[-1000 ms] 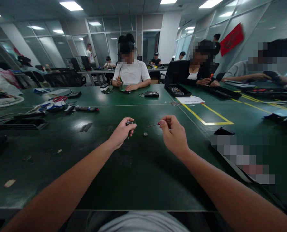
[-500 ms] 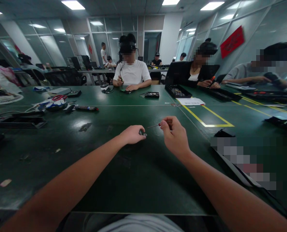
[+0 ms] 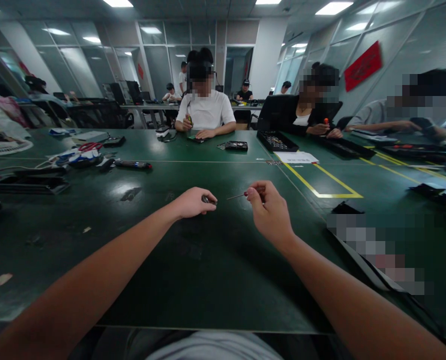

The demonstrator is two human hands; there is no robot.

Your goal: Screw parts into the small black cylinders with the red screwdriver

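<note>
Over the middle of the green table [image 3: 215, 260], my left hand [image 3: 193, 202] is closed on a small dark metallic part [image 3: 208, 200], gripped between thumb and fingers. The fingers cover much of the part, so its kind does not show. My right hand [image 3: 270, 207] pinches a thin screwdriver [image 3: 238, 196] by its red handle. The screwdriver's shaft points left toward my left hand. A gap separates its tip from the small part.
To the left lie red-handled scissors [image 3: 90, 146], a dark pen-shaped tool [image 3: 133, 165] and a black tray [image 3: 27, 184]. Across the table a person in a white shirt [image 3: 206, 114] works. A black parts box [image 3: 277, 141] and white paper [image 3: 297, 157] lie right of centre.
My left hand has moved left and slightly up with the small part, widening the gap to the screwdriver tip. My right hand has shifted slightly left, still holding the screwdriver.
</note>
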